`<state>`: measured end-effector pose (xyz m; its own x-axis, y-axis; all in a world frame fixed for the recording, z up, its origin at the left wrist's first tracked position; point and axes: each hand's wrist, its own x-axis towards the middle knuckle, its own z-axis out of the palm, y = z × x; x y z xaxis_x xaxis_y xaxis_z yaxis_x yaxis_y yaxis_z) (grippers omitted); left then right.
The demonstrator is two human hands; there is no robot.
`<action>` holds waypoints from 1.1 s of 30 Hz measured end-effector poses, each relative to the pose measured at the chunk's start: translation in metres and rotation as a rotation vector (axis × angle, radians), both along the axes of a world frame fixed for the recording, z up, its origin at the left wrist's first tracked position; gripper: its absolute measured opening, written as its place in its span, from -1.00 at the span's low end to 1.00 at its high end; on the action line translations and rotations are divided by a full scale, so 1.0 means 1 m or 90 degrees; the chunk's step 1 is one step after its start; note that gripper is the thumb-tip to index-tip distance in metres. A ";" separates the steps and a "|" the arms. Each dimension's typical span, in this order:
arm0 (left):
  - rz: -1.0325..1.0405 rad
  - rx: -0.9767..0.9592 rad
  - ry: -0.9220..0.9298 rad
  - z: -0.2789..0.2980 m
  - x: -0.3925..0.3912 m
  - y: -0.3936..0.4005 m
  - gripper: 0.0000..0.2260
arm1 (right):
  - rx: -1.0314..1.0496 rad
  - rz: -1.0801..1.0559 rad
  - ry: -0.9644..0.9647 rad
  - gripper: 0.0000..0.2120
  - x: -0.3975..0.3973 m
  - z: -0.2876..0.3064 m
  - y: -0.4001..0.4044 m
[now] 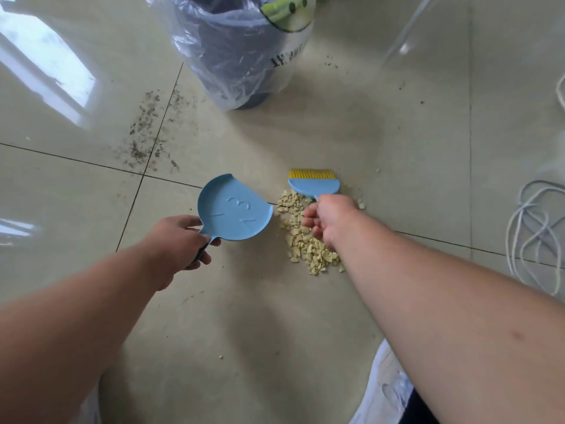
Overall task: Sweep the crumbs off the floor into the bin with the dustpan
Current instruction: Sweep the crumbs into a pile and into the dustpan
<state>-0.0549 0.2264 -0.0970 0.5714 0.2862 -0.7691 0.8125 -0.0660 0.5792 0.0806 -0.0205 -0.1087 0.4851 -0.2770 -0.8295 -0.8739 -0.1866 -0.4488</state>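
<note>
Gripping an empty dustpan [234,209] and a brush [315,183], both hands flank crumbs [305,243] before the bag-lined bin [238,56].

A home interior, by the look of it: glossy beige ceramic floor tiles [428,117] with dark grout lines, a window's reflection [46,56] on them, a small dark bin lined with a clear plastic bag [232,47], and a loose white cord [532,228] lying on the floor.

dustpan [234,209] embossed "3" (others unclear)
</note>
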 end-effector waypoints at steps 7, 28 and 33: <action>-0.006 0.022 0.019 0.004 -0.026 -0.003 -0.82 | -0.012 -0.026 0.022 -0.72 -0.060 0.009 -0.013; 0.002 0.027 0.068 0.011 -0.052 0.019 -0.74 | -0.065 0.151 -0.008 -0.87 -0.049 -0.004 -0.048; -0.002 0.031 0.069 0.015 -0.056 0.013 -0.77 | -0.101 0.142 -0.027 -0.90 -0.050 0.005 -0.096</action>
